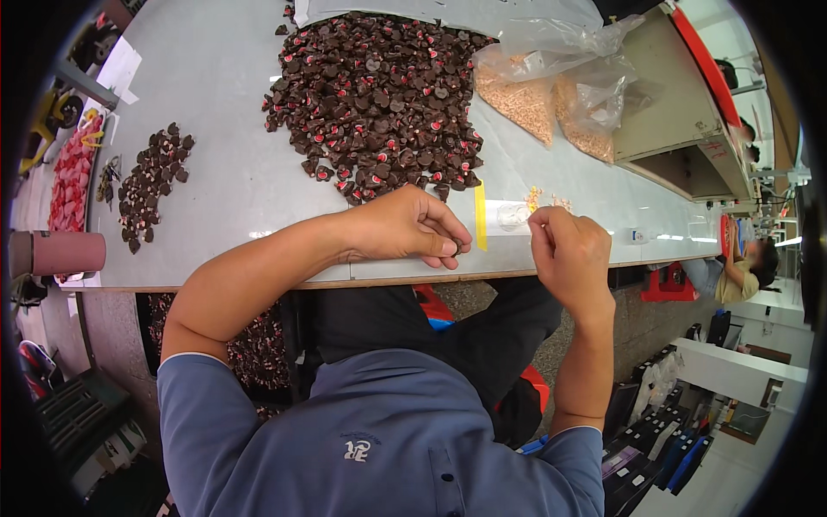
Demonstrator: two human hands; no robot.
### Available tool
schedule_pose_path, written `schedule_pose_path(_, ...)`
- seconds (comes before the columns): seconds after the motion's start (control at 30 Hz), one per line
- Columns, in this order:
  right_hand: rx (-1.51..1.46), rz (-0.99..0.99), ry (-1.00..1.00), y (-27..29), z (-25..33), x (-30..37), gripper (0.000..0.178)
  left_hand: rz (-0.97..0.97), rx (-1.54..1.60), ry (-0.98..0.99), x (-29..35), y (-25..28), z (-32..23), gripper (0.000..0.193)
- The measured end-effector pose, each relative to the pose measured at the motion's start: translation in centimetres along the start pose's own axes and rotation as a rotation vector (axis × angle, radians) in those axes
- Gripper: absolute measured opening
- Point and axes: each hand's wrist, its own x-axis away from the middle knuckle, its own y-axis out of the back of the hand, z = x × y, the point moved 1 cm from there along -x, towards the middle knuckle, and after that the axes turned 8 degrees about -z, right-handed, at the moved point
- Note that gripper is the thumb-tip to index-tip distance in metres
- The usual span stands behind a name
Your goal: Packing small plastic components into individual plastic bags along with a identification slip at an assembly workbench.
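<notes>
Over the desk (pixel 228 95), the left hand (pixel 401 226) is pinching a small dark piece (pixel 458 252) between its fingers (pixel 448 248), a dark heap (pixel 379 103) lying just beyond, seemingly for easy reach, while the right hand (pixel 575 254) is bunching its own, contents impossible to tell.

A big pile of pieces (pixel 379 108) covers the far middle of the table (pixel 220 103). To its left lies a smaller pile (pixel 153 185), with a cup (pixel 73 252) at the table's near left corner. Right of the big pile sit two bags (pixel 517 90), and a box (pixel 676 129) stands farther right. Nearer, a strip of tape (pixel 481 215) lies between the left hand (pixel 418 228) and the right hand (pixel 573 254), both at the near edge. A small pot (pixel 637 235) stands right of the right hand.
</notes>
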Motion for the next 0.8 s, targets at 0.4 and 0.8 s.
schedule_pose_path(0.4,-0.516,-0.146,-0.197,-2.9,4.5,1.6,0.011,-0.032,0.034,0.015,-0.2,-0.2,-0.2,0.031)
schedule_pose_path(0.8,-0.498,-0.176,-0.147,-3.7,5.1,1.5,0.012,-0.042,0.032,0.014,-0.2,0.1,-0.1,0.031)
